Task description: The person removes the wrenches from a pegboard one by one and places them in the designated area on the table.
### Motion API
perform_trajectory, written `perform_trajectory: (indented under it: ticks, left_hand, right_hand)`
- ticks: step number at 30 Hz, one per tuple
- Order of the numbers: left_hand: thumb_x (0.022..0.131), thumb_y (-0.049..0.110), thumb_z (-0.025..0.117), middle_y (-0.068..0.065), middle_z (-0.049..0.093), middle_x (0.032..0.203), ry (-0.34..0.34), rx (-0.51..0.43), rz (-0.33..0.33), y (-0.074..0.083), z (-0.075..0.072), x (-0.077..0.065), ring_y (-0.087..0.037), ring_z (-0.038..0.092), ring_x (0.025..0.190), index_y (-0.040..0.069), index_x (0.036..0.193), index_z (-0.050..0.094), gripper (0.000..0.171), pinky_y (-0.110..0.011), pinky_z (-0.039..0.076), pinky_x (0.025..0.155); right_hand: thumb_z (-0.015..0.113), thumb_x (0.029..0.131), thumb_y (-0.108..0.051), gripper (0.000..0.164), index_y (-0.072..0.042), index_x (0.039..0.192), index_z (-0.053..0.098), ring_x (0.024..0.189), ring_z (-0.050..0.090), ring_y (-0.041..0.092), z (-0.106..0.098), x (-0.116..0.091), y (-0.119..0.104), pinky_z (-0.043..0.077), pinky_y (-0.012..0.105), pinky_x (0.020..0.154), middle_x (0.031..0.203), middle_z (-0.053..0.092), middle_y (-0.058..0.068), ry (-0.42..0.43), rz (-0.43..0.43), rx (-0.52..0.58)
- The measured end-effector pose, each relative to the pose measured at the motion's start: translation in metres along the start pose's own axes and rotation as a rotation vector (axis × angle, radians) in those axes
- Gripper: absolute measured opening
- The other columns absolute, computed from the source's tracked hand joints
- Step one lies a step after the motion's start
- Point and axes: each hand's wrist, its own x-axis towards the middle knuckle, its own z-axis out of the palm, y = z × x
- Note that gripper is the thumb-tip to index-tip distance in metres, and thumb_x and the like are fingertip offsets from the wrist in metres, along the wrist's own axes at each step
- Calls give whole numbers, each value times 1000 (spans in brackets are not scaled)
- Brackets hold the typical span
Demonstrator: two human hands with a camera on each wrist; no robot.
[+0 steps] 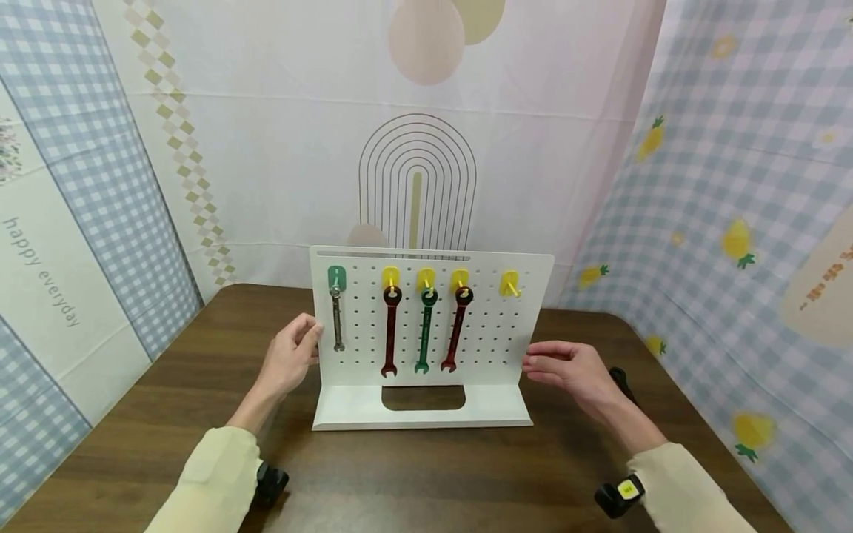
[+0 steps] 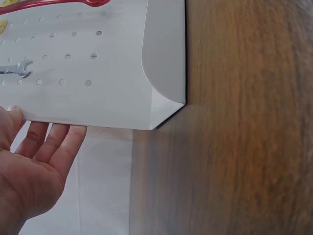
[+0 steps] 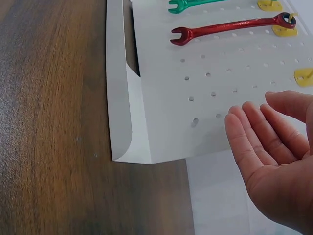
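A white pegboard stand (image 1: 426, 318) stands upright on the table. My left hand (image 1: 290, 354) holds its left edge; in the left wrist view the thumb (image 2: 14, 115) lies at the front and the fingers (image 2: 63, 147) reach behind. My right hand (image 1: 566, 370) is at the right edge with fingers extended; contact is unclear. A small silver wrench (image 1: 337, 318) hangs from a green hook (image 1: 337, 275). Two red wrenches (image 1: 390, 333) and a green wrench (image 1: 425, 333) between them hang from yellow hooks (image 1: 460, 277). Another yellow hook (image 1: 509, 283) at the right bears nothing.
The stand's base has a cut-out slot and rests on a dark wooden table (image 1: 373, 474). Patterned cloth (image 1: 280, 148) hangs behind and on both sides. A black object (image 1: 621, 381) shows behind my right wrist. Dark wrist devices (image 1: 269, 485) sit at both sleeves.
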Motion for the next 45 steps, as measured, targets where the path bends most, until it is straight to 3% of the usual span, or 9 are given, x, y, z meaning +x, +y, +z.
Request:
perform_trajectory:
  ticks: [7,13,23,33,45]
  left_hand:
    - [114,29,49,-22,69,109,1,-7,2,0,0,0,-23,68,90,3,116,60,28,-47,66,86]
    - [114,30,50,-21,68,107,3,-4,-1,-1,0,0,-25,67,91,4,117,60,28,-45,67,86]
    - [114,30,50,-20,67,106,-1,-6,-3,0,0,-1,-25,66,92,4,116,60,28,-45,66,86]
    - [114,30,50,-20,67,107,-1,-8,-6,-1,0,0,-24,66,91,4,119,61,28,-39,67,84]
    - [114,29,50,-22,67,110,-5,-13,-10,-1,0,0,-26,67,93,4,120,61,28,-43,67,87]
  right_hand:
    - [73,97,0,44,22,132,56,101,78,16,11,6,-2,64,36,95,110,79,10,-19,-18,43]
    - [73,98,-2,46,20,135,57,103,77,14,19,9,-4,64,32,93,119,77,16,-24,-11,18]
    - [73,99,-4,44,17,135,58,106,77,16,30,11,-5,63,31,95,118,77,14,-25,5,36]
    - [72,98,1,47,18,138,55,106,77,19,38,20,-12,63,31,96,120,76,19,-23,-42,65]
    - [72,96,4,46,14,138,57,107,76,17,52,28,-14,62,33,98,115,79,10,-15,-24,102]
